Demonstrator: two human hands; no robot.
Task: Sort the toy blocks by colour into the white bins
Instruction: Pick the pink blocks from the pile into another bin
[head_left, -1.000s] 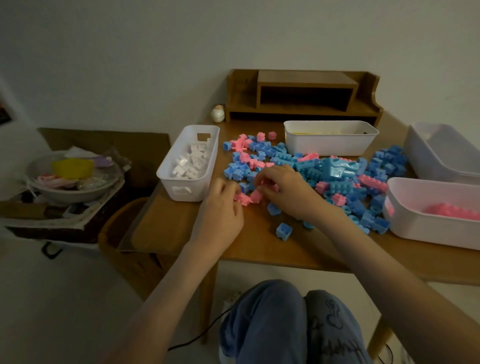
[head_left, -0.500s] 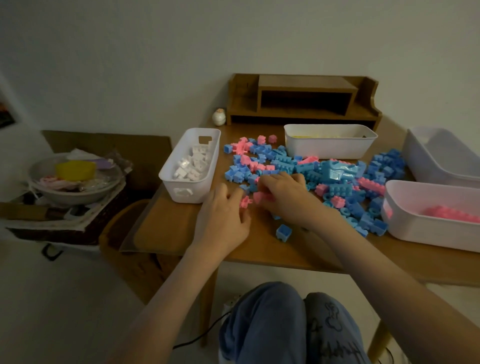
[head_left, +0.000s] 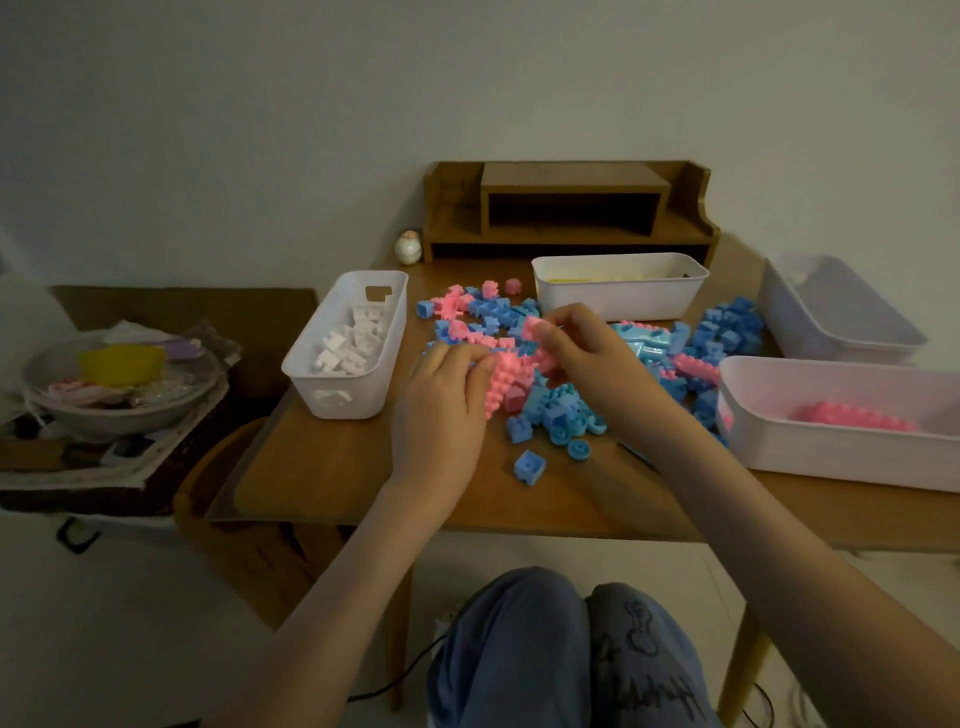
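**Pink blocks in both hands, pink bin off to the right**

Both hands are raised just above the mixed pile of pink and blue blocks (head_left: 550, 364) in the middle of the counter (head_left: 332, 467). The left hand (head_left: 441, 410) has its fingers (head_left: 480, 364) curled round a studded pink plate (head_left: 501, 382), whose long axis runs roughly toward and away from the person, studs facing right. The right hand (head_left: 587, 353) pinches a smaller pink block (head_left: 537, 332) between thumb and forefinger; the light is dim, so whether it holds one piece or a couple stuck together is hard to say. The two pink loads sit just beside each other, perhaps touching.

The bin already holding pink blocks (head_left: 831, 447) stands at the right edge of the counter, well apart from both hands and nearer the right one. The bin of white blocks (head_left: 343, 384) lies on the left, the yellow one (head_left: 618, 301) behind the pile, and a fourth bin (head_left: 831, 322) at far right looks bare. So the coming move likely runs rightward, the right hand having the shorter path and the left needing to cross the pile.
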